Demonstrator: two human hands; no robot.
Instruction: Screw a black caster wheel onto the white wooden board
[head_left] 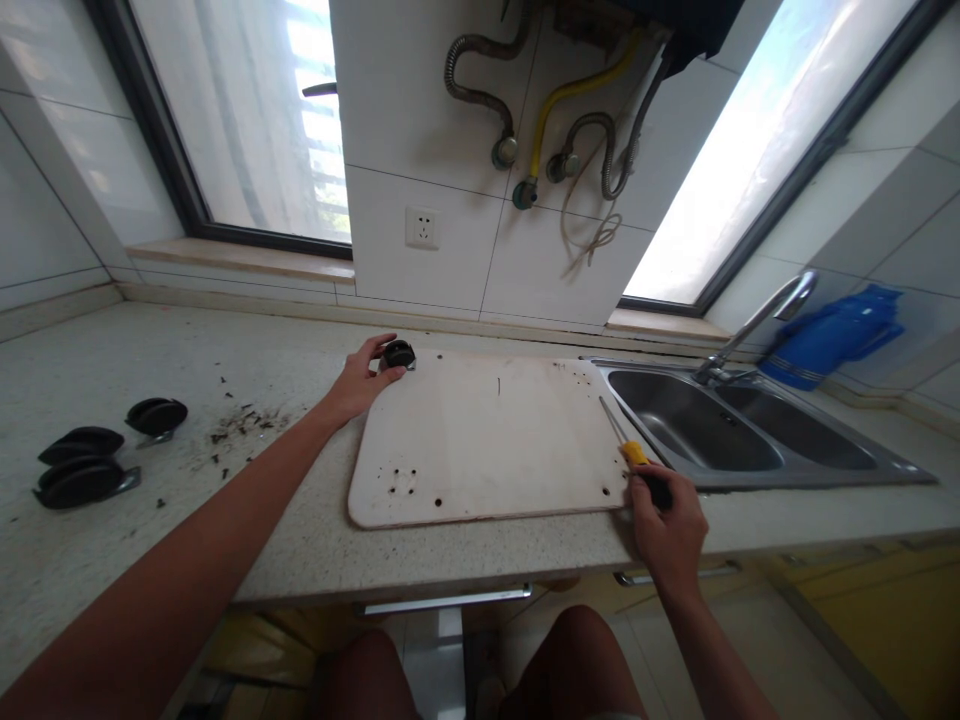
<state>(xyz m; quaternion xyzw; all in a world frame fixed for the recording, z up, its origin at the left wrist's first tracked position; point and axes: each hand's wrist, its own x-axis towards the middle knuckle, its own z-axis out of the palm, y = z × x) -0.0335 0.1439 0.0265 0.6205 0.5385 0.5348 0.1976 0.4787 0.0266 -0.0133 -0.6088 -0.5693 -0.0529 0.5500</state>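
Observation:
A pale flat board (480, 430) with rounded corners and several screw holes lies on the counter. At its far left corner, my left hand (365, 385) is closed around a black caster wheel (399, 353). My right hand (671, 520) is by the board's near right corner, gripping a screwdriver (636, 453) with a yellow and black handle. The screwdriver's shaft points up and away, over the board's right side. On the left of the counter lie several more black casters (156, 417) with metal plates, and small dark screws (219, 437) are scattered among debris.
To the right is a double steel sink (690, 425) with a curved faucet (757, 325). A blue thermos jug (832, 335) stands behind it. Hoses (555, 100) hang on the tiled wall. Drawer handles (446, 600) stick out below the counter edge.

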